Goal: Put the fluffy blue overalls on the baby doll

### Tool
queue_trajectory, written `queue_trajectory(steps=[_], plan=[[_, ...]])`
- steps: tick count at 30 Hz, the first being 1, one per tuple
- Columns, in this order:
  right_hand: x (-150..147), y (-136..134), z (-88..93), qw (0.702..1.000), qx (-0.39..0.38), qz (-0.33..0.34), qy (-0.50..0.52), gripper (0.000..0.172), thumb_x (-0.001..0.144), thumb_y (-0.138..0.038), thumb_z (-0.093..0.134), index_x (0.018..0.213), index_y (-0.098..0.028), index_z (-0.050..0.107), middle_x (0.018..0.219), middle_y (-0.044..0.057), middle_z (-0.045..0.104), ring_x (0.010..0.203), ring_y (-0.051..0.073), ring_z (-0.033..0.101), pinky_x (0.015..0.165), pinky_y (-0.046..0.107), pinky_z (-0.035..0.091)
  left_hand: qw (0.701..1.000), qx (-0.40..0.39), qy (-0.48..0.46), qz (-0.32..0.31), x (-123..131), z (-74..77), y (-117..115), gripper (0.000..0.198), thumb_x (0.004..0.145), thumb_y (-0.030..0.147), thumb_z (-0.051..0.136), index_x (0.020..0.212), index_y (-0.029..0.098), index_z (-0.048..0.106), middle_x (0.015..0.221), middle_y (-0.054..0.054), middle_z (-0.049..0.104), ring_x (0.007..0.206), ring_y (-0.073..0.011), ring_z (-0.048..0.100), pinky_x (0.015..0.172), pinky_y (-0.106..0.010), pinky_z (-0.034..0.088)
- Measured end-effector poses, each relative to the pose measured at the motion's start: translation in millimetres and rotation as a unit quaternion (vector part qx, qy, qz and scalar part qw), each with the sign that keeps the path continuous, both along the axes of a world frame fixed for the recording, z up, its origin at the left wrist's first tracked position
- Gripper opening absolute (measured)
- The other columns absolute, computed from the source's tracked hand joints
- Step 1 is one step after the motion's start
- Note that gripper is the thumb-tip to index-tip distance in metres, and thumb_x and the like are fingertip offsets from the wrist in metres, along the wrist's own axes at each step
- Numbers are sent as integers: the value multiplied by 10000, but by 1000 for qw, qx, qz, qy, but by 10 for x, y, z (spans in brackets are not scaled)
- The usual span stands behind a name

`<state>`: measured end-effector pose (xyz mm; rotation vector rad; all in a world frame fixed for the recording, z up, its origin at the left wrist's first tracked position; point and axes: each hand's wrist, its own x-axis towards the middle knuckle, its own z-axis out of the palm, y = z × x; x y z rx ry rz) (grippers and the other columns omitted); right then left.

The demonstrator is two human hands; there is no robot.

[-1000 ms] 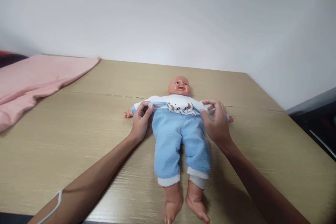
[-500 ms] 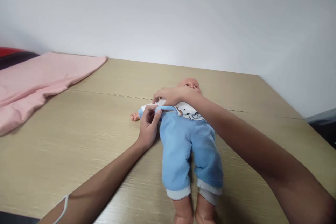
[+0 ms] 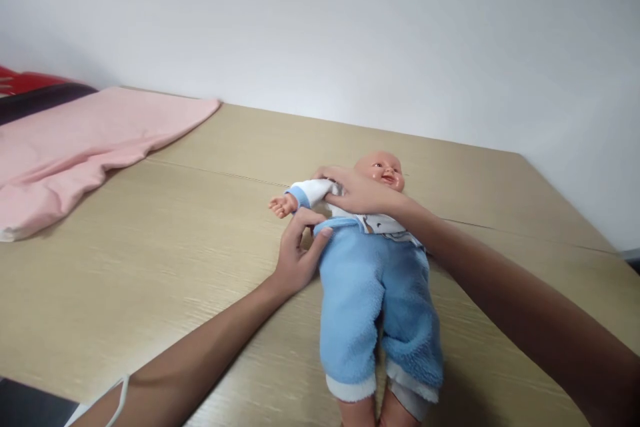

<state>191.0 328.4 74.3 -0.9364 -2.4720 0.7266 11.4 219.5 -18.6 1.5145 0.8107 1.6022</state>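
Note:
A baby doll lies on its back on the table, with its feet toward me. It wears fuzzy blue pants with white cuffs and a white top with a printed animal and blue sleeve ends. My left hand pinches the pants' waistband at the doll's hip, on the left side. Across the doll's chest reaches my right hand, its fingers closed around the sleeved upper arm. The doll's other arm is hidden behind my forearm.
A pink cloth is spread over the table's left end. Beyond it stand a red and a dark object, partly cut off. The wooden table meets a plain white wall at the back.
My right hand has shifted onto the doll's sleeved arm, which is now lifted a little. The doll's head and body have tilted, showing more of its face. The camera view has shifted slightly.

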Motion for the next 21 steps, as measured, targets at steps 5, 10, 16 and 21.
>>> queue_trajectory(steps=[5, 10, 16, 21], plan=[[173, 23, -109, 991, -100, -2, 90, 282, 890, -264, 638, 1166, -252, 694, 1131, 30, 735, 1078, 262, 671, 995, 392, 526, 984, 147, 97, 34, -105, -73, -86, 52, 1039, 321, 753, 1086, 307, 770, 989, -65, 727, 954, -282, 636, 941, -460, 489], [240, 29, -128, 985, -143, -3, 95, 401, 801, -190, 634, 1182, -254, 744, 1220, 33, 781, 1173, 264, 692, 1081, 419, 528, 978, 136, 108, 116, -110, -136, -141, 116, 1013, 418, 778, 1078, 322, 779, 1045, -83, 679, 1004, -308, 616, 980, -500, 497], [227, -89, -17, 990, -114, 31, 78, 341, 864, -243, 671, 1172, -267, 815, 1302, 49, 794, 1305, 292, 683, 1194, 476, 484, 995, -15, -67, 76, 53, -10, 3, 241, 1106, 530, 650, 1093, 290, 650, 1178, -57, 668, 1163, -257, 629, 1072, -413, 493], [396, -362, 206, 992, -94, -47, 68, 343, 1076, -474, 555, 1128, -252, 813, 1223, 66, 813, 1203, 293, 712, 1104, 441, 512, 979, -154, -133, 10, 18, -39, 204, 356, 1046, 587, 734, 995, 264, 595, 851, 31, 599, 784, -166, 542, 758, -294, 457]])
